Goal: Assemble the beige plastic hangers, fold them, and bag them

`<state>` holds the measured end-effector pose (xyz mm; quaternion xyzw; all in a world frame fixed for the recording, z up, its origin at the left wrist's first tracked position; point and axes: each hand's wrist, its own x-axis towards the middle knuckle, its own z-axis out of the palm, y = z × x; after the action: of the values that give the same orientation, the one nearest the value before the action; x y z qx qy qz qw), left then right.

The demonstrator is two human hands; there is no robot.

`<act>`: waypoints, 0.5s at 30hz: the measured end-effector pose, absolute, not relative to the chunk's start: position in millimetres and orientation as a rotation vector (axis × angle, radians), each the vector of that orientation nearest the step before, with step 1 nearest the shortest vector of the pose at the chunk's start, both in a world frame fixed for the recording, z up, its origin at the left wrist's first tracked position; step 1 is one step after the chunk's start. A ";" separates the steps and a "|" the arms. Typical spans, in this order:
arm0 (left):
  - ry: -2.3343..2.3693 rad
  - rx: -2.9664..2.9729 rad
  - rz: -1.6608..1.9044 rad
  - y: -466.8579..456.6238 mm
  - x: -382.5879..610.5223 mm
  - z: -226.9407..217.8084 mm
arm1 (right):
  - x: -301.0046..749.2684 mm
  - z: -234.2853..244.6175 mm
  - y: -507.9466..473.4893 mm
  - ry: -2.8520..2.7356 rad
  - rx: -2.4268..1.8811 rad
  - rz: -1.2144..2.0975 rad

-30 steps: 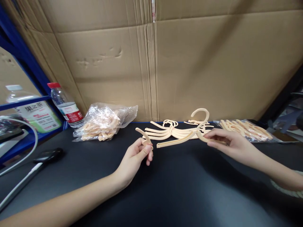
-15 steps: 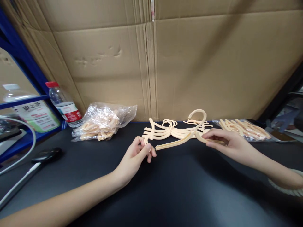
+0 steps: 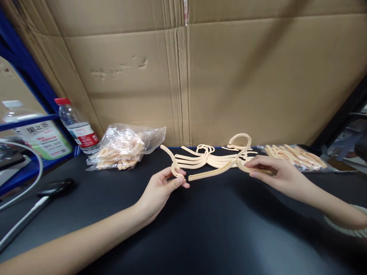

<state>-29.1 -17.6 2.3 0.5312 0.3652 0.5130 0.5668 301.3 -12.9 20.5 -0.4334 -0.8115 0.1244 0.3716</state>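
Note:
Between the fingers and thumb of my left hand (image 3: 164, 187) is a curved cream plastic hanger piece (image 3: 168, 152), its thin end pointing up and to the left. My right hand (image 3: 271, 171) grips one arm of a cream plastic clothes hanger (image 3: 213, 172), whose hook curls upward. The hanger's free arm reaches left, its end close to my left fingertips; a small gap shows between them. Behind, several cream hangers (image 3: 192, 162) lie overlapped on the black table (image 3: 200, 229). My fingers hide parts of both held pieces.
On the left stand a plastic bag of cream pieces (image 3: 123, 149), a red-capped bottle (image 3: 80, 128) and a black device (image 3: 56, 187) with a white cable. A bag of hanger parts (image 3: 295, 156) lies at the right. Cardboard (image 3: 258, 76) rises behind the table.
The small piece in my left hand has turned, so its free end now leans up and left. My left hand has shifted slightly; my right hand and the hanger have hardly moved.

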 end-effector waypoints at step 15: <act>0.761 1.359 1.052 -22.1 -29.5 5.0 | 297.8 19.6 -15.6 -2.087 -1.043 0.223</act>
<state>-29.5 -22.1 5.0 0.5840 0.3271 0.4517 0.5899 297.8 -15.6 19.6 -0.4101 -0.8204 0.0877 0.3886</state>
